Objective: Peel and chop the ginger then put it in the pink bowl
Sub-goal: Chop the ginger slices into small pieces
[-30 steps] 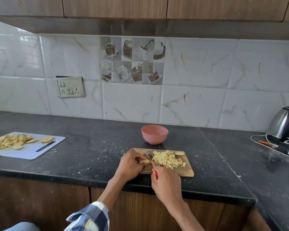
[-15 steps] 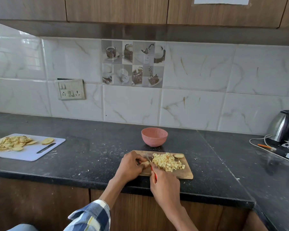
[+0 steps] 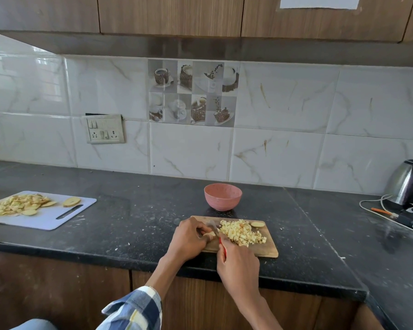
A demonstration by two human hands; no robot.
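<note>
A wooden chopping board [image 3: 267, 248] lies near the front edge of the black counter [image 3: 134, 225], and everything else is placed from it. On the board's left end the left hand [image 3: 188, 239] curls its fingers round a small remaining piece of ginger [image 3: 209, 235], pinning it to the wood. The right hand [image 3: 239, 265], at the board's near edge, grips a knife [image 3: 216, 231] by its red handle, the blade angled up and across the piece, right beside the left fingertips. Just right of the blade, filling the middle of the board, sits a heap of chopped ginger cubes [image 3: 242, 233], and at the board's far right corner lies a single round slice [image 3: 258, 225]. The pink bowl [image 3: 222, 196] stands just behind the board, apart from it; the heap lies between the hands and the bowl. Whether anything is inside the bowl cannot be told from this angle. Well to the left of the board lies a white cutting board [image 3: 48, 217] carrying a pile of pale slices [image 3: 19, 204]. Far right of the board, against the tiled wall, stands a steel kettle [image 3: 408, 182] with white cable [image 3: 377, 210] looped in front of it. On the wall behind and left of the board is a switch and socket plate [image 3: 104, 129]. A checked sleeve [image 3: 134, 310] covers the left forearm at the bottom of the view.
</note>
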